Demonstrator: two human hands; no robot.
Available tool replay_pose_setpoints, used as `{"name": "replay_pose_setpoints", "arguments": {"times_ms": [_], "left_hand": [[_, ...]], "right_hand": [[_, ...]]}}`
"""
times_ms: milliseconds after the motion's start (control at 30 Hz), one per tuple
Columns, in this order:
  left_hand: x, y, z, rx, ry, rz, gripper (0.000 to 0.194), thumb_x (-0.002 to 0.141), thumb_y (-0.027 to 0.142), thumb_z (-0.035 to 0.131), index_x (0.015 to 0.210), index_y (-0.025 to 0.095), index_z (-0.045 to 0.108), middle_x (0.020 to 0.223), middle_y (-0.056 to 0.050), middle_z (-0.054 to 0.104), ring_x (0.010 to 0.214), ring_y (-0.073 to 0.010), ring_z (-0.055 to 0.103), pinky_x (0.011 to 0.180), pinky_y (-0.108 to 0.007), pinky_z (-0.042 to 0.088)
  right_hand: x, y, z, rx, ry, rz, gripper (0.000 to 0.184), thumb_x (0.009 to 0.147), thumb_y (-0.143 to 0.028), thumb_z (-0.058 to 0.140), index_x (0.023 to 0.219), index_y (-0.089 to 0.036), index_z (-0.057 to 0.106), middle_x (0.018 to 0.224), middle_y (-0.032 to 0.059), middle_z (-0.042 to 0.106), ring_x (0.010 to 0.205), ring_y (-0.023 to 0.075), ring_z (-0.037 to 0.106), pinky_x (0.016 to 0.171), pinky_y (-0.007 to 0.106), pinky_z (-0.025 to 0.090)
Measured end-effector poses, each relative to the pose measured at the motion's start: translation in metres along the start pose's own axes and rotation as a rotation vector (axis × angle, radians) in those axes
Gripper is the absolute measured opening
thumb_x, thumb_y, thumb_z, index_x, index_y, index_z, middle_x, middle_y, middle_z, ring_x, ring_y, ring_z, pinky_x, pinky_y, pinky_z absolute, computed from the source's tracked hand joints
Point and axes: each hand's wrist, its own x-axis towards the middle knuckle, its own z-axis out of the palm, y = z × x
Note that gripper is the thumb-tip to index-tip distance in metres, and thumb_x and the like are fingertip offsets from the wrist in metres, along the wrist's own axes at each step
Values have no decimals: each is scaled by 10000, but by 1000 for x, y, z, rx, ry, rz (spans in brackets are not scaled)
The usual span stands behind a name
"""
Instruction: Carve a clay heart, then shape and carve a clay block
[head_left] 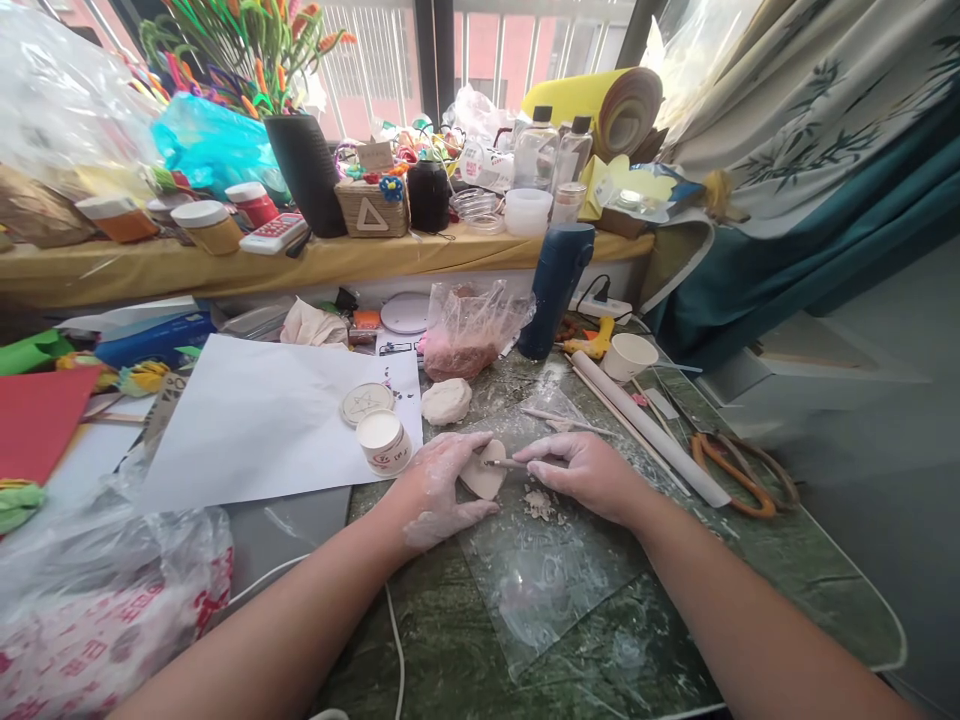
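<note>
Got one pale flat piece (pixel 490 484) cupped in the left hand (pixel 439 488), one thin tool (pixel 505 463) pinched in the right hand (pixel 590 474). Spotting two black-capped bottles (pixel 535 155), one see-through bag (pixel 480 318) of brown stuff (pixel 459 361).

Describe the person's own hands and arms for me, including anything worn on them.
The left forearm and right forearm are bare as far as they show, with no sleeves in view. Neither the left hand nor the right hand wears a glove, and no watch or bracelet shows. Whitish residue coats parts of both hands.
</note>
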Motion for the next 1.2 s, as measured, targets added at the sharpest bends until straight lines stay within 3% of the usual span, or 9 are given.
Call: {"name": "replay_pose_setpoints", "arguments": {"times_ms": [133,467,700,933,1100,1200], "left_hand": [[0,0,0,0,2,4,828,717,311,897,1442,242,502,1383,-126,624,1288,-336,586,1104,-520,476],[0,1,-1,-3,1,-7,827,710,320,905,1429,230,508,1381,-124,624,1288,-333,582,1097,-510,481],[0,0,0,-1,-13,-12,837,710,320,905,1437,238,497,1401,-127,614,1307,-332,569,1117,-522,463],[0,-1,1,0,-2,-14,819,712,328,892,1432,244,511,1383,-125,624,1288,-342,584,1098,-527,479],[-1,-1,1,-15,6,-12,829,709,329,893,1437,262,502,1383,-116,622,1292,-337,584,1105,-529,474],[-1,-1,1,-15,7,-9,828,706,323,894,1435,267,505,1386,-115,623,1296,-340,582,1107,-535,471]], "right_hand": [[6,-6,2,-17,1,-30,311,824,-280,655,1078,-256,832,1079,37,816,996,264,742,883,356,540],[8,2,-8,-26,-137,-56,276,776,-275,714,1010,-236,856,893,29,820,806,240,723,725,304,526],[19,-2,-6,-66,-124,-56,323,813,-304,685,1093,-248,838,935,32,817,802,229,718,717,302,514],[21,0,-13,-96,-235,-104,295,769,-239,681,1006,-247,857,914,17,824,818,227,723,730,295,518],[21,-1,-14,-55,-171,-77,333,815,-303,658,1089,-237,835,951,21,821,855,234,720,745,315,522],[22,-1,-13,-80,-198,-87,313,792,-269,675,1055,-248,843,934,15,823,845,232,721,762,325,524]]}}
